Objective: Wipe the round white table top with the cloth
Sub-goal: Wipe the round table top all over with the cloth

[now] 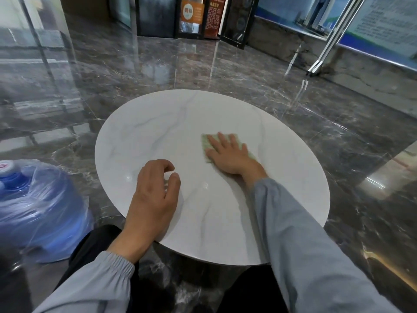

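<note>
Table top (158, 123): cloth (206, 143) under right hand (228, 157).

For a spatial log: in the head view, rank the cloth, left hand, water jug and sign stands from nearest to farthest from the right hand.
1. Cloth, under the right hand on the table.
2. Left hand, at the table's near left.
3. Water jug, on the floor left of the table.
4. Sign stands, at the far wall.
</note>
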`<state>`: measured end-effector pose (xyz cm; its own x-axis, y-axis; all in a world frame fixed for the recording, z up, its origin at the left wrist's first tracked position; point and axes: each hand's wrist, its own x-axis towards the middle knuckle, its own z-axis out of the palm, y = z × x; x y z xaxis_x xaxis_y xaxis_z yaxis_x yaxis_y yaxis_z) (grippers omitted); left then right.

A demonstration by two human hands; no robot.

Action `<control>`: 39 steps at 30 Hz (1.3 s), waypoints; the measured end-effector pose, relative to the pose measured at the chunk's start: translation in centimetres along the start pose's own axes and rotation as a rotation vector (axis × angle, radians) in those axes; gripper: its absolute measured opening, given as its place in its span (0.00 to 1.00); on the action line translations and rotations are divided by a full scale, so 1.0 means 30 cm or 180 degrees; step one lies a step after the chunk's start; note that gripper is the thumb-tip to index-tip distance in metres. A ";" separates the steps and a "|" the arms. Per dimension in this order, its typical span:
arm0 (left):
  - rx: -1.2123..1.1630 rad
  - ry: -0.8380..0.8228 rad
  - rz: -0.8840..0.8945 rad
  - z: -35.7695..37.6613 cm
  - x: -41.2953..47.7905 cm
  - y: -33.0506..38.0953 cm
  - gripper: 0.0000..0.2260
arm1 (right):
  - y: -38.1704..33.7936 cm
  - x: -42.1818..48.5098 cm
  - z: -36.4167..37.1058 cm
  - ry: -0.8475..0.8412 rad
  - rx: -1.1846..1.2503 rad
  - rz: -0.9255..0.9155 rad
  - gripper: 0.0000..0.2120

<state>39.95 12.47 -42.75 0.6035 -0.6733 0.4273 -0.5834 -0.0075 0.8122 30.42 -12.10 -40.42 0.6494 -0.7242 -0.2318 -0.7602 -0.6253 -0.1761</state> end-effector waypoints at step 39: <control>-0.1608 0.1192 -0.0299 -0.080 -0.011 -0.001 0.13 | -0.031 -0.673 0.170 -0.0052 -0.0269 -0.0474 0.30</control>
<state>41.07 14.46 -41.98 0.8422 -0.3816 0.3809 -0.2455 0.3575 0.9011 17.93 4.59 -40.46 0.7540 -0.6172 -0.2247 -0.6509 -0.7482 -0.1288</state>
